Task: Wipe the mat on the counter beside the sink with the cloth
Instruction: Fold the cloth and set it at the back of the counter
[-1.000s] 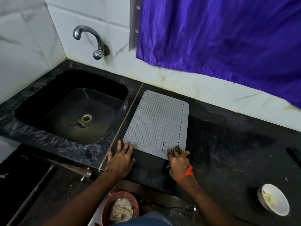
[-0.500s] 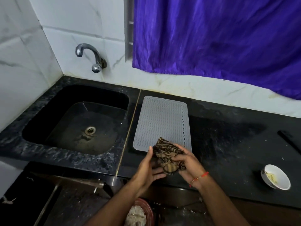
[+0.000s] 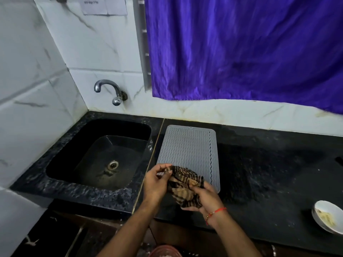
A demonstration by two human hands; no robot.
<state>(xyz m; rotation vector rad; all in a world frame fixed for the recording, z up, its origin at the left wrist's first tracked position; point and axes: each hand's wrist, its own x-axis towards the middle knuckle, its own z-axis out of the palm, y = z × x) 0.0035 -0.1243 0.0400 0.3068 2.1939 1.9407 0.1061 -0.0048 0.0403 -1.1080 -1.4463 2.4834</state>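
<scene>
Cloth [image 3: 185,186], striped brown, bunched above the mat's 6 o'clock edge. Left hand [image 3: 156,184] pinches its upper corner; right hand [image 3: 206,197] grips the bundle from below. Mat [image 3: 187,151] lies flat on the counter [image 3: 269,173], just beside the sink [image 3: 98,154] at 9 o'clock. Bare counter at 3 o'clock; bowl [image 3: 326,217] well apart at 4. Tap [image 3: 111,91] and curtain [image 3: 241,49] toward 12.

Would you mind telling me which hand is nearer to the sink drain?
The left hand, pinching the cloth just right of the sink drain. The right hand grips the cloth farther right, over the mat's near corner.
</scene>
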